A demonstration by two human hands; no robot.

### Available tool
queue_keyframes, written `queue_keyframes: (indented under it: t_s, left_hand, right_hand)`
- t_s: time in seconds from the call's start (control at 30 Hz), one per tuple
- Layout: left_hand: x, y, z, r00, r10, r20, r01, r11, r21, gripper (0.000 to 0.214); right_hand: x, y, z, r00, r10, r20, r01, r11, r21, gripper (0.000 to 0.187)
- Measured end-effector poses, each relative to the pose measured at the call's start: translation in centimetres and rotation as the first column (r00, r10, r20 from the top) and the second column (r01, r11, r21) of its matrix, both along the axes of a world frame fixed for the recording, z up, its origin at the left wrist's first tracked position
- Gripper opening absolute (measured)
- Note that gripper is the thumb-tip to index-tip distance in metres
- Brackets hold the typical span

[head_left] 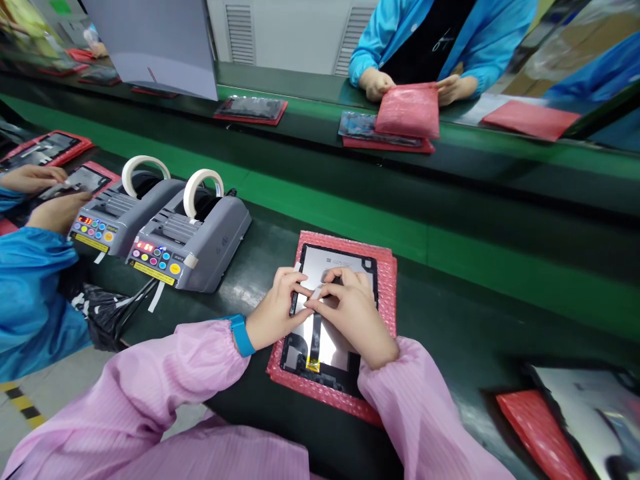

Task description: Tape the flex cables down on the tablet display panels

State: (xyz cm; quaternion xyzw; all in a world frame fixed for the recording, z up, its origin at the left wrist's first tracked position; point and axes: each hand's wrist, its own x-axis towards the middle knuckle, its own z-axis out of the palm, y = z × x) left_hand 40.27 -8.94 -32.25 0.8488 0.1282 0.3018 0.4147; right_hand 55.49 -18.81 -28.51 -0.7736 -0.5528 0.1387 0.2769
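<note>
A tablet screen panel (327,267) lies back side up, with a silvery back, a black frame and a dark flat cable (316,333) ending in yellow tape (313,365). Red bubble-wrap pouches (387,287) are beneath it. Over the panel's middle, my right hand (353,310) pinches a small white tape strip (316,294) between thumb and forefinger. My left hand (277,310) comes in from the left edge, its curled fingertips at the same strip. Exactly how the left fingers grip it is partly hidden.
Two grey tape dispensers (200,247) with white tape rolls (203,193) stand left, a strip hanging from each. Another panel (590,413) and a red pouch (540,433) lie right. Across the bench, a co-worker in blue holds a red pouch (407,110). Another co-worker's hands (55,200) work far left.
</note>
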Motion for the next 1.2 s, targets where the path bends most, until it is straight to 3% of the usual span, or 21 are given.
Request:
queue_keyframes:
  t_s: [0.13, 0.27, 0.4, 0.57, 0.67, 0.8, 0.93, 1.03, 1.1, 1.2]
  left_hand:
    - [-0.1, -0.2, 0.0, 1.000, 0.016, -0.012, -0.016, 1.000, -0.005, 0.055]
    - [-0.2, -0.2, -0.1, 0.999, 0.031, -0.042, -0.032, 0.999, -0.024, 0.060]
    - [-0.3, 0.0, -0.3, 1.000, 0.013, 0.010, -0.012, 1.000, -0.026, 0.058]
    - [-0.4, 0.4, -0.3, 0.992, -0.020, 0.123, 0.025, 0.999, -0.036, 0.053]
    - [-0.7, 0.5, 0.0, 0.988, -0.087, 0.125, 0.073, 0.991, 0.112, 0.057]
    - [-1.0, 0.5, 0.3, 0.981, -0.194, -0.012, 0.185, 0.913, 0.364, 0.051]
    - [-1.2, 0.4, 0.3, 0.987, -0.134, -0.090, 0.161, 0.878, 0.452, 0.039]
    - [-1.6, 0.2, 0.3, 0.978, -0.198, -0.071, 0.206, 0.826, 0.525, 0.031]
    - [-1.8, 0.1, 0.3, 0.964, -0.264, -0.042, 0.250, 0.832, 0.495, 0.032]
    - [-2.0, 0.0, 0.3, 0.965, -0.255, 0.063, 0.238, 0.951, 0.199, 0.047]
  right_hand:
    - [-0.1, 0.2, 0.1, 0.998, -0.044, 0.040, 0.045, 0.999, -0.013, 0.021]
    - [0.1, 0.6, -0.3, 0.978, -0.199, 0.060, 0.200, 0.980, -0.002, 0.046]
    - [0.4, 0.5, 0.2, 0.960, -0.280, 0.014, 0.275, 0.952, 0.134, 0.037]
    - [1.2, -0.5, 1.8, 0.970, -0.195, -0.147, 0.220, 0.958, 0.183, 0.023]
    - [1.4, -0.9, 2.2, 0.987, -0.154, -0.042, 0.159, 0.974, 0.163, 0.018]
    - [0.9, -1.2, 1.7, 0.980, -0.038, 0.196, 0.031, 0.999, 0.040, 0.034]
    - [-0.4, -1.6, 1.4, 0.903, 0.095, 0.418, -0.067, 0.994, -0.081, 0.034]
    - [-1.5, -1.8, 1.5, 0.850, 0.093, 0.519, -0.041, 0.993, -0.111, 0.037]
    - [-1.7, -1.8, 1.6, 0.848, 0.052, 0.527, -0.007, 0.996, -0.088, 0.038]
    - [-1.0, -1.6, 1.7, 0.908, -0.076, 0.411, 0.078, 0.997, 0.010, 0.037]
